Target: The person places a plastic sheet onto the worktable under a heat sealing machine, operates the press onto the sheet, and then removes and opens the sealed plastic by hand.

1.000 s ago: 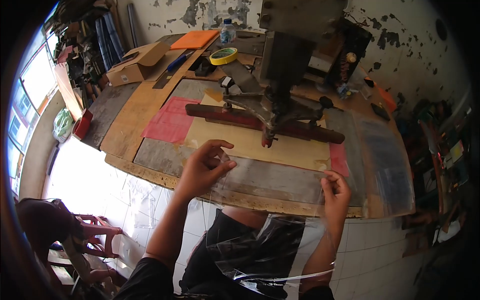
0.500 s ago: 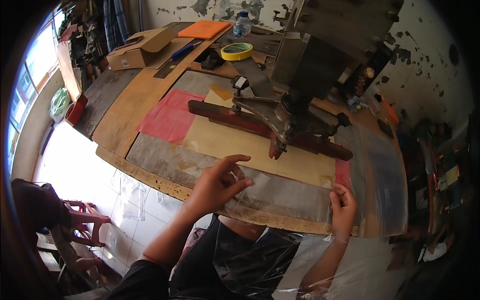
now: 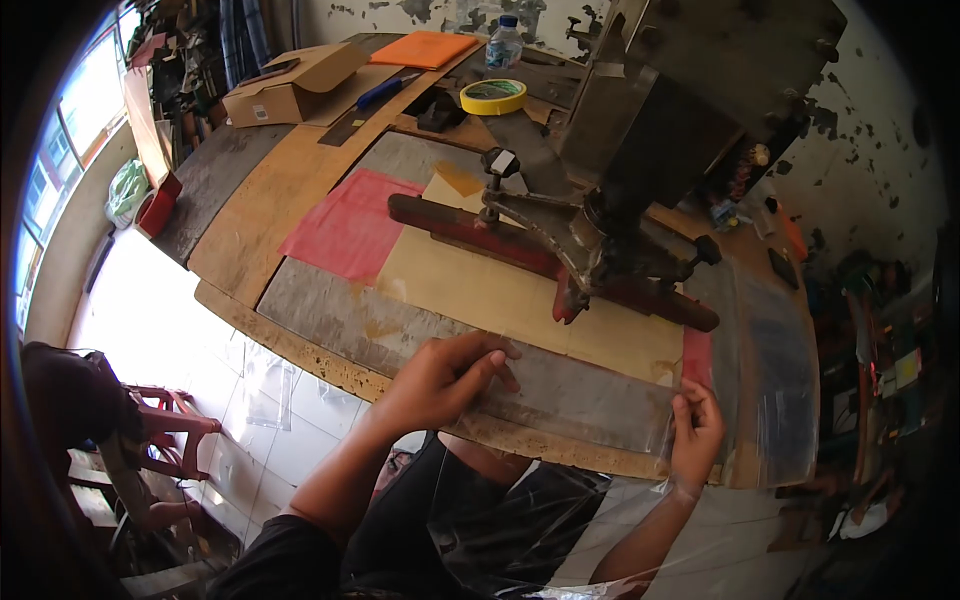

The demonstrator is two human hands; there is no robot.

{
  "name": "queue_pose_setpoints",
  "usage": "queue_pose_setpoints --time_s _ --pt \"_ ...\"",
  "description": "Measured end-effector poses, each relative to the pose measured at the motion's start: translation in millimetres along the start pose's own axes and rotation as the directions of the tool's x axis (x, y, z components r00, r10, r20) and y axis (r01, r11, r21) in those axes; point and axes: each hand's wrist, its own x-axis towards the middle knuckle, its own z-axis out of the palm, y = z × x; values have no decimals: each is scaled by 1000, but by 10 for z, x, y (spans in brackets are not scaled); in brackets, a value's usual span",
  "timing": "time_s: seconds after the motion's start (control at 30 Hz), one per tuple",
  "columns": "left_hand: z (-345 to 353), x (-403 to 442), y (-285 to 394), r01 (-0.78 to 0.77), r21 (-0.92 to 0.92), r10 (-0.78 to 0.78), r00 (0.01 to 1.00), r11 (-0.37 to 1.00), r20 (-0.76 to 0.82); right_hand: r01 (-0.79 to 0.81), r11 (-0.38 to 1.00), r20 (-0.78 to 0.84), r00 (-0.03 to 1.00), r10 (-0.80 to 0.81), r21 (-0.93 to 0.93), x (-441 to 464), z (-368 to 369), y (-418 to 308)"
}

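A clear plastic sheet [image 3: 530, 515] stretches between my hands and hangs over my lap. My left hand [image 3: 450, 385] is closed on its left part, thumb and index finger pressed together above the near edge of the worktable. At the right, my right hand [image 3: 697, 430] pinches the sheet with bent fingers. Beyond my hands, a machine with a long dark red pressing bar [image 3: 480, 240] stands over a cream sheet [image 3: 450, 275]. Red sheet material [image 3: 345, 225] shows at the left and right ends of that cream strip. The bar partly hides the cream sheet.
On the table [image 3: 240, 225] are a cardboard box [image 3: 290, 95], a yellow tape roll [image 3: 493, 97], a blue-handled cutter [image 3: 385, 92], an orange folder [image 3: 425, 50] and a water bottle [image 3: 504, 45]. Clear plastic sheets [image 3: 780, 390] drape over the right edge. Another person [image 3: 80, 410] sits at lower left.
My left hand's fingers have closed from a spread pose onto the plastic. My right hand has shifted slightly down and right in view. The camera has turned a little.
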Motion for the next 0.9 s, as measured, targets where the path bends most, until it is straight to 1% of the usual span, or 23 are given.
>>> queue_pose_setpoints --time_s 0.13,0.2,0.23,0.3,0.33,0.4,0.43,0.5,0.53,0.6,0.63,0.7,0.73,0.8,0.83,0.9 --pt "33 -6 -22 -1 -32 -1 999 999 -50 43 998 24 999 -42 -44 56 -22 -40" --pt "29 -20 -15 -64 85 71 995 994 -75 46 991 168 985 -24 -128 100 -93 -129" --pt "30 -29 -19 -64 81 71 994 995 -79 49 990 172 985 -26 -131 122 -118 -249" --pt "49 -37 -34 -20 50 25 993 999 -113 316 928 327 914 -241 -200 196 -166 -612" --pt "56 -36 -39 -23 45 28 993 999 -116 321 925 329 912 -244 -204 226 -169 -795" --pt "65 -42 -57 -2 -31 0 996 1000 -91 470 862 504 801 -324 -192 264 -81 -1112" --pt "77 -37 -105 -4 -31 1 996 1000 -92 471 861 503 801 -325 -192 282 19 -1184" --pt "95 -25 -206 -98 -58 92 990 993 -103 646 758 629 628 -459 -92 296 245 -1296" --pt "85 -36 -187 -98 -55 92 990 994 -104 646 758 628 627 -461 -89 298 352 -1335" --pt "51 -47 -142 -127 -22 125 989 992 -77 645 764 684 566 -461 -18 294 542 -1369" --pt "45 -50 -168 -127 -18 125 989 992 -80 646 763 683 563 -465 -13 287 608 -1363" --pt "27 -24 -248 -144 -100 143 990 985 -18 610 793 716 550 -430 7 305 726 -1345" --pt "15 -44 -188 -145 -99 144 989 984 -23 613 790 717 546 -433 10 329 756 -1319" --pt "-3 -92 -30 -62 -190 65 998 980 9 510 860 786 517 -339 36 388 775 -1273" --pt "-8 -90 -44 -63 -193 65 998 979 6 512 859 789 514 -338 34 381 768 -1276" --pt "-16 -84 -81 -114 -198 130 989 974 73 330 941 748 604 -274 78 346 736 -1284"
